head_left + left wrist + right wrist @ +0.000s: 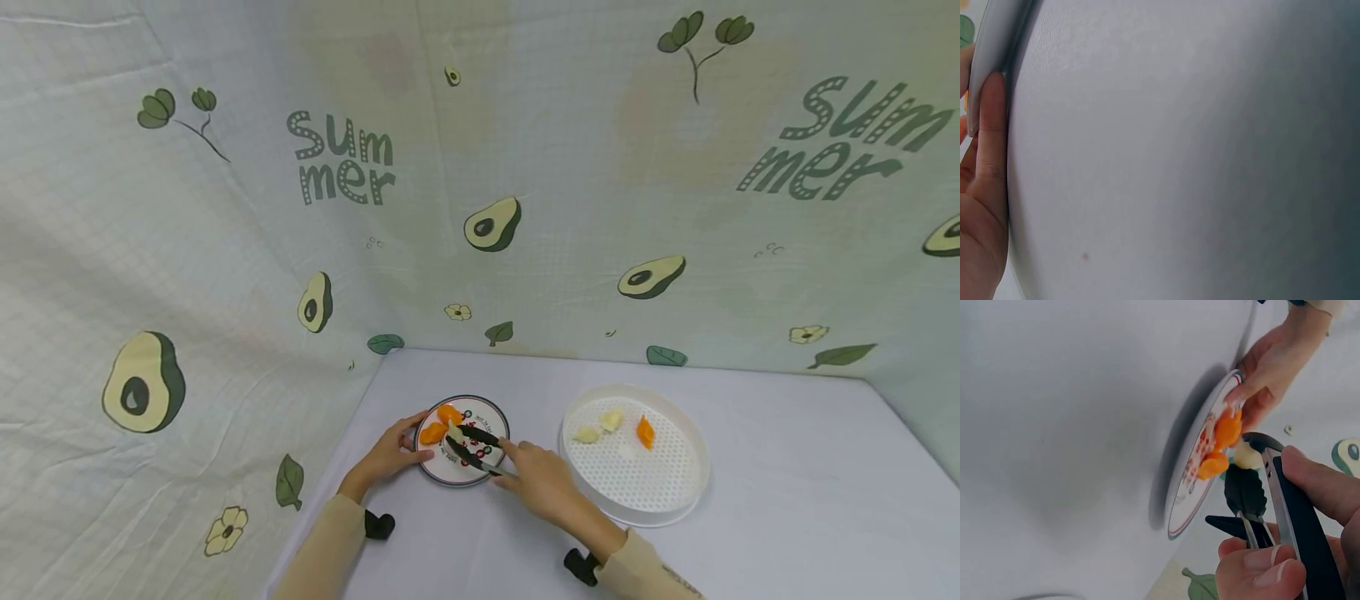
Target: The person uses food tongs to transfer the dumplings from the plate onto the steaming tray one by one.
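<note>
A small round printed plate [487,415] lies on the white table with two orange food pieces [441,423] and a pale piece [455,434] on it. My left hand [393,454] holds the plate's left rim, thumb on the edge; in the left wrist view only fingers [988,131] against the plate edge show. My right hand [542,479] grips black tongs [474,447], whose tips close around the pale piece [1247,456] next to the orange pieces [1221,447]. In the right wrist view the plate [1194,487] is seen edge-on.
A white perforated round tray [660,492] sits to the right of the plate, holding two pale pieces [600,427] and one orange piece [645,432]. An avocado-print cloth backdrop [480,208] closes off the back and left sides.
</note>
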`<state>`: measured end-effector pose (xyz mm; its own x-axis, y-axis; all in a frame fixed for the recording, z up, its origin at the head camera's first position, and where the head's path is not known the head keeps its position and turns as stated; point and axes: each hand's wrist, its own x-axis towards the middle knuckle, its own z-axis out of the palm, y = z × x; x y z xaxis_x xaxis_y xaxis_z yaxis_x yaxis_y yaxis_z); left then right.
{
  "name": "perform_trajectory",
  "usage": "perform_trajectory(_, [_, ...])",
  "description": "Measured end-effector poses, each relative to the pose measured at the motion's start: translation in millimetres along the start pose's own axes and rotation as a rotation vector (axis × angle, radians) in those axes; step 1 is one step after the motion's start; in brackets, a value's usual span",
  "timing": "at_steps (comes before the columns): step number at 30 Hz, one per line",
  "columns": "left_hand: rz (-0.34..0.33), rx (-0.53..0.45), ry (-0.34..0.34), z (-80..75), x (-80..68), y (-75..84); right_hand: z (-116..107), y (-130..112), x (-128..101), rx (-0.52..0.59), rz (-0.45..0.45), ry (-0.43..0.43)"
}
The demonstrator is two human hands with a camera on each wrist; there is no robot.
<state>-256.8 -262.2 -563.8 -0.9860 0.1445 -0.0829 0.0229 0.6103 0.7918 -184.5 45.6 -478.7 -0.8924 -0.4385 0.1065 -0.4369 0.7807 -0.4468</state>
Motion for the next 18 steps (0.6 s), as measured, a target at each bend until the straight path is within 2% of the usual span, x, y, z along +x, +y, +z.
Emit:
perform_trajectory(8, [0.004,0.034,0.001,-0.6,-1.4,1.5,-18.8,8.1,-17.5,0.058,-0.016,-0.009])
perform_trajectory(18, [-0.012,0.021,0.009,0.6,0.2,0.0,-39.6,30.5,-45.9,0.133,-0.015,0.023])
